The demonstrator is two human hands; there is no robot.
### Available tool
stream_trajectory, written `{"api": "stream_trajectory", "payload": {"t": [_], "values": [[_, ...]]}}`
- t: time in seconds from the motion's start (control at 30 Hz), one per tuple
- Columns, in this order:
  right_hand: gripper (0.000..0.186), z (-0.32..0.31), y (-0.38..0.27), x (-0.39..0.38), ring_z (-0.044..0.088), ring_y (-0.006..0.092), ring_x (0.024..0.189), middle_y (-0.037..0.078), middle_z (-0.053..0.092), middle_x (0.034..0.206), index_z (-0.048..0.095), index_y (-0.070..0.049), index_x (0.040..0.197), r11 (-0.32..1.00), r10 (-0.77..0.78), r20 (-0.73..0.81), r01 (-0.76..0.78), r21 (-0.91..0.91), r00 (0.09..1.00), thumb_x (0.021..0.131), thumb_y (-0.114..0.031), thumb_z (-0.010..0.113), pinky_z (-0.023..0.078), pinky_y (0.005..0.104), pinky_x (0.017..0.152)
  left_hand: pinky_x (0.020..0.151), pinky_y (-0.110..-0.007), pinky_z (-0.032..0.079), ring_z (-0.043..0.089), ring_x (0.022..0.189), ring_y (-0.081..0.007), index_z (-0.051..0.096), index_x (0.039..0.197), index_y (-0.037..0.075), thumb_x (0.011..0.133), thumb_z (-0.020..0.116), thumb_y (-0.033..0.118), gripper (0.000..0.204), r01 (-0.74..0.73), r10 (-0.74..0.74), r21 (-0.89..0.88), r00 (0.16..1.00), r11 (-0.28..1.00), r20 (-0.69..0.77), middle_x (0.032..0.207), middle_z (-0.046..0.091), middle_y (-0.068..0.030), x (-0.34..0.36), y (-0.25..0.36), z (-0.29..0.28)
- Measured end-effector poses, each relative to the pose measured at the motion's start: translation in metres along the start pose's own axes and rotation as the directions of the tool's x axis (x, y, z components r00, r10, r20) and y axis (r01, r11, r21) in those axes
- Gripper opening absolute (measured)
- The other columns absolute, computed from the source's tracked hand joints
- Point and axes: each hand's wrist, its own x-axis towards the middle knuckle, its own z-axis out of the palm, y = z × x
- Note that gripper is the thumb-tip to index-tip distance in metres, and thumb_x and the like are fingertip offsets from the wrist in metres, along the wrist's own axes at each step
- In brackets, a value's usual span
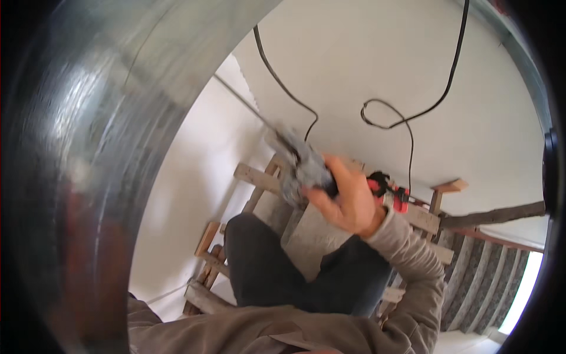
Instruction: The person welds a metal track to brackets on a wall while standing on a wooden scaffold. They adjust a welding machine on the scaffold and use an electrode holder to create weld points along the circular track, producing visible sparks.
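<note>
My right hand [349, 197] is closed around a grey, motion-blurred tool [312, 174] in front of my knees; its kind cannot be made out. A long thin rod [244, 103] runs from the tool's far end up and left, to the edge of a large shiny metal sheet [118, 112]. That sheet fills the left side, close to the camera. Of my left arm only a bit of sleeve [141, 311] shows at the lower left; the hand is out of sight. Just beyond my right wrist lies a red and black power tool [398, 197].
Below me is a rough wooden scaffold of planks and posts [256, 177]. Black cables [454, 71] hang in loops before the pale wall [354, 53]. A wooden pole [495, 215] juts out at the right, above a ribbed, stair-like structure [480, 277]. A metal rail [525, 71] curves along the upper right.
</note>
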Motion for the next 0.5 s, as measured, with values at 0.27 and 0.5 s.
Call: {"api": "stream_trajectory", "payload": {"t": [0.27, 0.5], "values": [[0.044, 0.011, 0.051, -0.078, 0.068, 0.0422, 0.070, 0.023, 0.066, 0.080, 0.056, 0.002, 0.122, 0.991, 0.134, 0.125, -0.133, -0.021, 0.983, 0.085, -0.016, 0.074, 0.055, 0.0431, 0.063, 0.102, -0.036, 0.049, 0.062, 0.122, -0.0242, 0.063, 0.137, 0.007, 0.094, 0.075, 0.031, 0.051, 0.484, -0.178, -0.659, 0.861, 0.575, 0.476, 0.129, 0.068, -0.0103, -0.036, -0.089, 0.097], [0.045, 0.001, 0.051, -0.093, 0.065, 0.0417, 0.064, 0.022, 0.064, 0.079, 0.054, 0.006, 0.121, 0.995, 0.068, 0.184, -0.079, 0.054, 0.981, 0.085, -0.013, 0.074, 0.053, 0.0420, 0.059, 0.102, -0.034, 0.051, 0.064, 0.118, -0.0261, 0.061, 0.138, 0.015, 0.092, 0.075, 0.024, 0.050, -0.203, 0.228, 0.205, 0.968, 0.957, -0.105, 0.131, 0.064, -0.0095, -0.008, -0.048, 0.032]]}}
